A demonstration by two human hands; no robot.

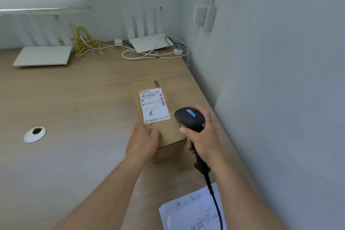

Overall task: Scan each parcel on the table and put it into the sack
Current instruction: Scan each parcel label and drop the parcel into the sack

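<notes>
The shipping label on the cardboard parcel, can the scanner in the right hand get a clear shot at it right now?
Probably yes: the shipping label faces up, the left hand rests below it, and the scanner sits beside it.

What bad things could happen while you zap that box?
The scanner in the right hand sits low beside the label, so it might miss the barcode. The parcel lies near the table edge, held only by the left hand, so it could slide off. The scanner's cord crosses the papers and might drag them.
</notes>
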